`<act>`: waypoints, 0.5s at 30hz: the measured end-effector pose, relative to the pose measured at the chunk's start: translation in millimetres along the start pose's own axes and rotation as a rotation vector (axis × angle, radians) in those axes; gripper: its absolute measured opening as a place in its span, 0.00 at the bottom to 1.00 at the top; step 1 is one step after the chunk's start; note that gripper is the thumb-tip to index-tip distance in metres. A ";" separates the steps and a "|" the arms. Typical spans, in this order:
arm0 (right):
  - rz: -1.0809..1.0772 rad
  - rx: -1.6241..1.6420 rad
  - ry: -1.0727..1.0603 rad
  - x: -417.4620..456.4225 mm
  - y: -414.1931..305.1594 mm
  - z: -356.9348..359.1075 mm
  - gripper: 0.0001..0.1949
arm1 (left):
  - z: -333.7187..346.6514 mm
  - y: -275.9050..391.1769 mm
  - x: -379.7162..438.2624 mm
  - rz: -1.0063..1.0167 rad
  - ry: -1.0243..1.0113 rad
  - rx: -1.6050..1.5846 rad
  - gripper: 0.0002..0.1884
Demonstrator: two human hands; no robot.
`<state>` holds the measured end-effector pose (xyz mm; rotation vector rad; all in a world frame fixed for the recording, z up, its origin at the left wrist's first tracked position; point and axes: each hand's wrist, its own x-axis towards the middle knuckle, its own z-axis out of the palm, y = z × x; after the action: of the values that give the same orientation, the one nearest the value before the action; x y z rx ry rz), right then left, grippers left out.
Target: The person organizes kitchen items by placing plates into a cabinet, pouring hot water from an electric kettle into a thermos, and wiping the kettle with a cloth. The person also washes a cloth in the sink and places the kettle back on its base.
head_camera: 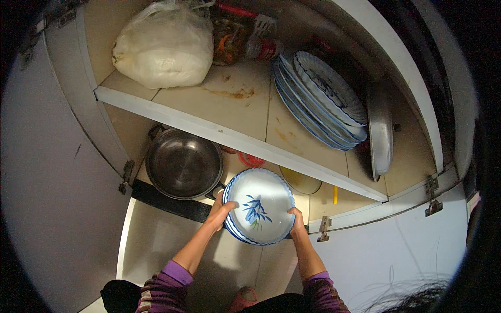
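Note:
Between my two hands is a small stack of white plates (270,195) with scalloped blue rims; the top one bears a blue and green leaf motif. My left hand (222,213) grips the stack's left edge, thumb over the rim. On the opposite edge, my right hand (298,221) holds it with the thumb on the rim and the other fingers mostly hidden. The stack is in front of the lower compartment of an open cabinet. Just left of it, a dark metal pan (184,164) sits in that compartment, its handle near my left hand.
Above runs a white-edged shelf (235,135) carrying a bulging plastic bag (164,51), several leaning blue-rimmed plates (321,105) and an upright metal lid or pan (381,133). Below are a red item (251,159) and a yellowish round dish (301,180). Cabinet doors (58,176) stand open at both sides.

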<state>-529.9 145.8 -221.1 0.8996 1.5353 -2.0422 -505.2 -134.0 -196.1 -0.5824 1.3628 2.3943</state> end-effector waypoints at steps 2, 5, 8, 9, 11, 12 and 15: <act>0.030 0.031 -0.043 6.9 4.8 -6.8 0.26 | 2.6 -2.6 -2.8 -0.003 0.059 0.016 0.42; -0.006 -0.015 -0.049 18.5 2.0 -12.9 0.25 | 7.0 -8.5 0.2 0.067 0.124 0.046 0.42; -0.046 -0.010 -0.035 33.1 2.7 -17.9 0.24 | 18.6 -0.9 -10.1 0.124 0.177 0.048 0.40; -0.063 0.006 -0.035 34.9 1.8 -18.2 0.24 | 17.6 -9.7 -7.1 0.135 0.199 0.057 0.41; -0.138 0.038 0.023 31.1 -5.6 0.7 0.25 | 7.2 -30.4 0.4 0.150 0.255 0.081 0.41; -0.188 0.053 0.055 35.4 -18.0 4.7 0.26 | 17.7 -18.6 -1.9 0.158 0.281 0.113 0.42; -0.065 0.126 -0.267 69.8 -27.5 -33.0 0.27 | 23.2 -42.9 -9.9 0.182 0.438 0.148 0.42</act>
<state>-589.2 188.5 -258.3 0.5974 1.3208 -2.2220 -481.0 -93.5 -212.0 -1.0248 1.8238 2.3623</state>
